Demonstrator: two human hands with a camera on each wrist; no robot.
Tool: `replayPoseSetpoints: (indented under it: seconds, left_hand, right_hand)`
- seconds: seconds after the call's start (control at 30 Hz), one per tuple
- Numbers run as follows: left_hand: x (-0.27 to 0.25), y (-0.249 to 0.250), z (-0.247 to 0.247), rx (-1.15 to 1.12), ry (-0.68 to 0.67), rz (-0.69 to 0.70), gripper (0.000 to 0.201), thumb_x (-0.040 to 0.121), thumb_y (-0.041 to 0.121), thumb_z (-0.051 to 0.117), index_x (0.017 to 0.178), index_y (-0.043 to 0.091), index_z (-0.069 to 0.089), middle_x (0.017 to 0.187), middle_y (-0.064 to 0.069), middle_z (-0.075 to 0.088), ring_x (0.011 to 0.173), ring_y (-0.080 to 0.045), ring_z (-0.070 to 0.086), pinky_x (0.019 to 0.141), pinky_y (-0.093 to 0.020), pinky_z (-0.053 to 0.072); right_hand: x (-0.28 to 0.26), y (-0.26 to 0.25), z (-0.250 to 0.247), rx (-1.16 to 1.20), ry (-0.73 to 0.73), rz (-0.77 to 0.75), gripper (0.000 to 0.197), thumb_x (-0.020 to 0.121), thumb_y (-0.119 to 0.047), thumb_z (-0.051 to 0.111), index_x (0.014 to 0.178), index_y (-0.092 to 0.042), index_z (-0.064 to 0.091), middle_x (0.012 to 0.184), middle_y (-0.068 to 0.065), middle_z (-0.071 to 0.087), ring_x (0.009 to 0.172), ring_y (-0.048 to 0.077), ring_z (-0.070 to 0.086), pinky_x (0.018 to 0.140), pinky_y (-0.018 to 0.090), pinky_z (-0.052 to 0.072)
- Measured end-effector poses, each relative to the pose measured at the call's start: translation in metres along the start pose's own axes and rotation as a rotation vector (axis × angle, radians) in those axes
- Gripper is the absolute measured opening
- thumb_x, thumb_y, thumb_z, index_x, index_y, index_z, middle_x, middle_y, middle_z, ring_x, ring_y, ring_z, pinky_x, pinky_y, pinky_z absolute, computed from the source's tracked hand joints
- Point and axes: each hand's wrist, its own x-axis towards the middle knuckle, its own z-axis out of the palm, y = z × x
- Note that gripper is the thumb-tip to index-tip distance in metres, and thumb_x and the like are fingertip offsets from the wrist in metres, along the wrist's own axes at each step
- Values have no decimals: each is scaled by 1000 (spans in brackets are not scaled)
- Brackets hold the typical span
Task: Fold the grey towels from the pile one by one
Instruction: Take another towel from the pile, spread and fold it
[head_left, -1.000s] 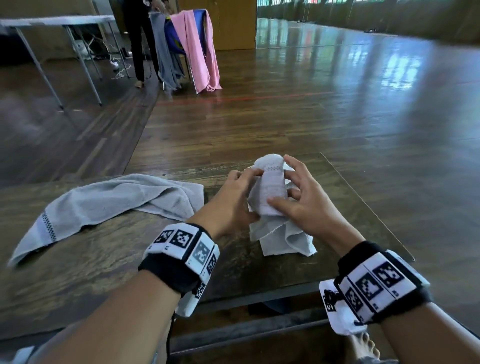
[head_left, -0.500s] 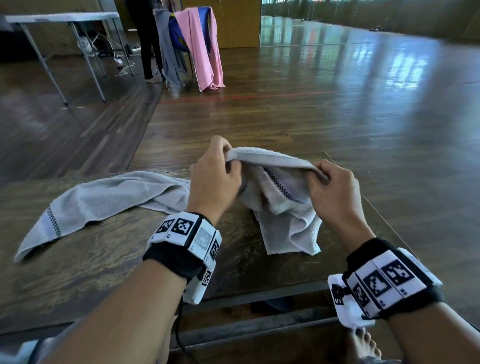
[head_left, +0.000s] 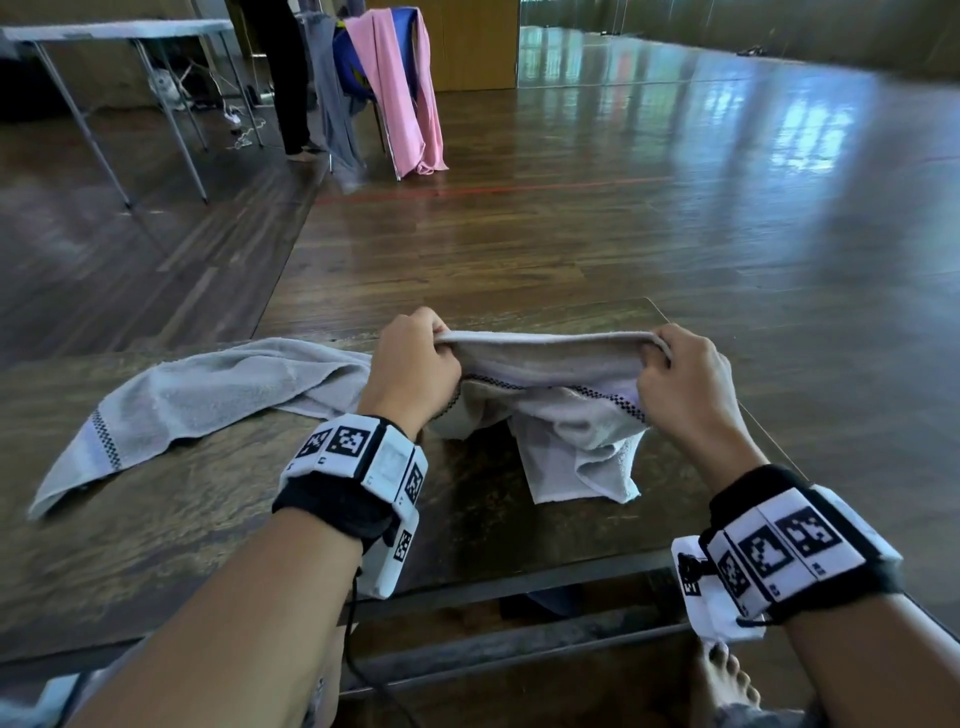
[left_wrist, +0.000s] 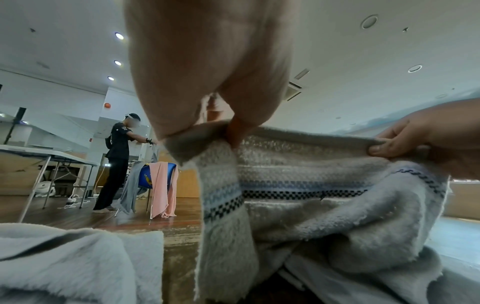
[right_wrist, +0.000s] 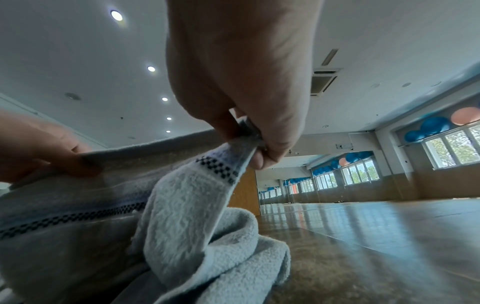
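I hold a grey towel (head_left: 550, 358) with a dark checkered band stretched between both hands above the dark wooden table (head_left: 156, 525). My left hand (head_left: 415, 358) pinches its top edge at the left corner, and my right hand (head_left: 675, 374) pinches the right corner. The lower part of the towel hangs crumpled onto the table. In the left wrist view the towel (left_wrist: 298, 185) spans from my left hand (left_wrist: 221, 123) to my right hand (left_wrist: 405, 142). The right wrist view shows my right hand (right_wrist: 249, 148) pinching the towel (right_wrist: 187, 205). A second grey towel (head_left: 208, 395) lies spread out on the table at the left.
The table's right edge (head_left: 769, 441) runs close past my right hand. Beyond the table is open wooden floor. Far back stand a chair draped with pink and grey cloths (head_left: 395, 93), a folding table (head_left: 114, 31) and a person in black (left_wrist: 116, 164).
My hands have moved apart, pulling the bunched towel's top edge out into a taut line. The second towel has not moved.
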Motion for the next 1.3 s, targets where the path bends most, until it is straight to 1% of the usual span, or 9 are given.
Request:
replayPoseSetpoints:
  seconds: [0.13,0.27,0.43,0.57,0.73,0.9,1.1,1.17,1.3]
  left_hand:
    - [0,-2,-1,-47,2,-49,20,92,8,46,80,-1,59,73,-10,61,69,-25,54,59,-33,37]
    - [-3,8,0,-222,-219,-66,32,95,15,48,63,10,45,61,-3,45,62,-18,41,60,-33,30]
    - [-12,9,8,103,-758,-60,38,104,25,38,96,3,67,106,-14,64,96,-25,56,76,-28,36]
    - [-13,-1,1,196,-728,-96,44,104,33,41,110,-1,68,115,-18,68,103,-30,64,77,-33,46]
    - [-7,-19,-10,40,-500,-137,37,99,31,53,86,-2,63,77,-18,67,61,-27,62,61,-37,53]
    - [-6,-30,-6,135,-368,-109,33,91,21,52,61,14,41,61,-5,49,56,-21,45,49,-28,31]
    - [-13,-39,18,168,-668,90,34,87,32,66,81,-1,67,110,-18,57,94,-26,56,89,-40,50]
    - [-10,-38,26,179,-698,131,32,86,33,67,79,2,69,105,-22,60,85,-23,56,82,-33,50]
    - [14,-29,21,257,-940,20,31,71,50,69,79,22,78,82,-4,74,79,-24,68,76,-33,56]
  right_hand:
    - [-3,5,0,-104,-45,94,29,96,-25,52,70,-12,55,65,2,57,58,20,51,50,27,34]
    - [-12,11,14,-240,-381,137,28,97,-26,52,73,-14,60,72,2,63,60,20,57,52,25,37]
    - [-18,2,30,-30,-625,16,34,102,-21,54,71,-6,54,65,-2,51,57,11,43,51,25,34]
    - [-13,2,25,-128,-372,-18,27,99,-22,50,75,-13,56,69,-3,59,63,19,54,54,29,36]
    - [-1,3,12,15,-37,56,29,101,-27,51,76,-11,57,68,2,58,59,17,51,51,27,33]
    - [-3,7,25,-65,-292,-60,41,97,-23,58,58,-15,48,52,-4,48,49,15,42,42,24,32]
    - [3,8,45,-67,-675,-243,38,94,-36,67,56,-32,65,53,-10,54,50,3,44,53,13,34]
    - [6,10,49,-72,-807,-214,36,95,-40,67,59,-42,67,60,-15,61,57,1,52,59,16,41]
    - [33,4,55,-181,-1007,-237,40,97,-33,64,64,-10,61,63,0,52,59,17,43,61,31,35]
